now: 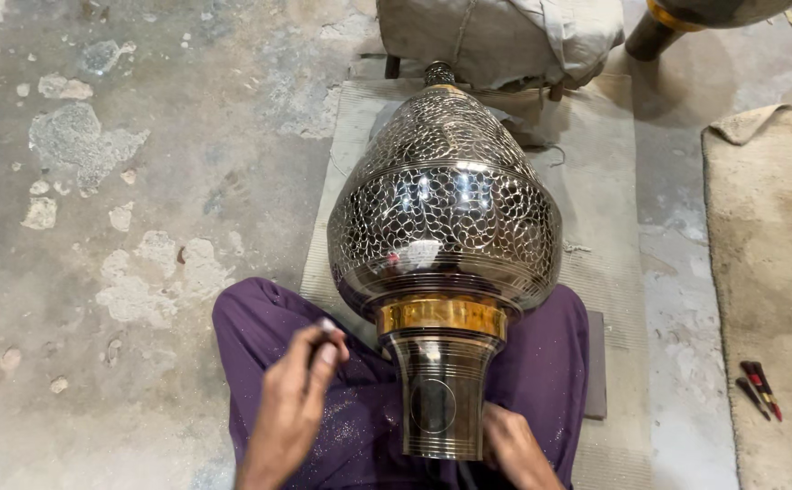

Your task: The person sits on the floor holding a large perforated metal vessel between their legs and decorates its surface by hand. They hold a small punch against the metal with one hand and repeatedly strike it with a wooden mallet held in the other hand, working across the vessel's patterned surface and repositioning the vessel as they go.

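Note:
A large dark metal vase with a fine engraved scale pattern and a brass band lies on its side across my lap, its neck pointing toward me. My left hand hovers left of the neck, fingers pinched on a small dark tool whose tip shows above the knuckles. My right hand rests against the lower right of the neck, steadying the vase. My legs in purple trousers lie beneath it.
A woven mat lies under the vase. A stuffed cloth sack props the far end. Red-handled tools lie on a beige rug at right. Rough concrete floor spreads to the left.

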A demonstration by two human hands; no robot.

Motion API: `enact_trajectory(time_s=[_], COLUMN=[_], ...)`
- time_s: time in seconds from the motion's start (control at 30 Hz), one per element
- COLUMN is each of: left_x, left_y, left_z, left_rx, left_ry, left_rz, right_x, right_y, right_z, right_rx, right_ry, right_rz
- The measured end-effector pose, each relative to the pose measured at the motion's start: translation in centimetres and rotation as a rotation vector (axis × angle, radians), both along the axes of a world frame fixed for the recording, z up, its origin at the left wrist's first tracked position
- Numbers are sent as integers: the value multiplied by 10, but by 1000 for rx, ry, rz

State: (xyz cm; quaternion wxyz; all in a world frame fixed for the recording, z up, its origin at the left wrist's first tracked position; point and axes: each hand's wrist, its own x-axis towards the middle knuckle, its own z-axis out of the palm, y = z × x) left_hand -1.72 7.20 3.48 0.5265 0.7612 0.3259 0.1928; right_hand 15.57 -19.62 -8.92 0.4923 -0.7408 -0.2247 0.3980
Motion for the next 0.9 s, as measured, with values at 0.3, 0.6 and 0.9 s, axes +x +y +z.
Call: enact_trajectory(time_s=[0.3, 0.6, 0.9], left_x=[86, 159, 248], left_y=[45, 27, 3], left_z=[41, 38, 14], left_rx=[-284, 39, 358], left_ry=[-155, -224, -264], left_rz=[3, -451, -692], right_x=[-44, 64, 205], right_y=[1, -56, -236], right_z=[-9, 30, 33], right_rx=[-480, -831, -812], right_ry=[-710, -266, -98], right_rz=[544, 694, 481])
